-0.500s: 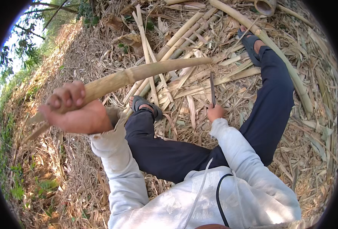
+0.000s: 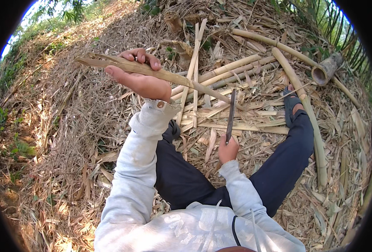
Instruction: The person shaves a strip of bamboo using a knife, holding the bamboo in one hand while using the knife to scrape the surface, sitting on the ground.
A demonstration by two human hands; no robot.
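My left hand (image 2: pixel 147 87) is raised at the left, palm up, closed loosely round a bamboo pole (image 2: pixel 178 78). The end of the pole near this hand is split into pointed tongues. From there it runs right, and its thin far end comes close to the blade of a long dark knife (image 2: pixel 231 117); whether they touch I cannot tell. Low between my knees, my right hand (image 2: pixel 228 150) grips the knife by its handle, which the fingers hide. The blade points away from me, tip up.
Beyond my feet lie several bamboo poles (image 2: pixel 232 67) and crossed split strips (image 2: pixel 195 63). A long bamboo pole (image 2: pixel 319 147) lies by my right leg. A hollow bamboo section (image 2: pixel 327 69) rests at the far right, cut stumps (image 2: pixel 173 22) stand at the back, and dry leaves cover the ground.
My left hand has moved right and away from me, its fingers looser, and the pole now slants down to the right. The knife has shifted slightly. The view has turned left.
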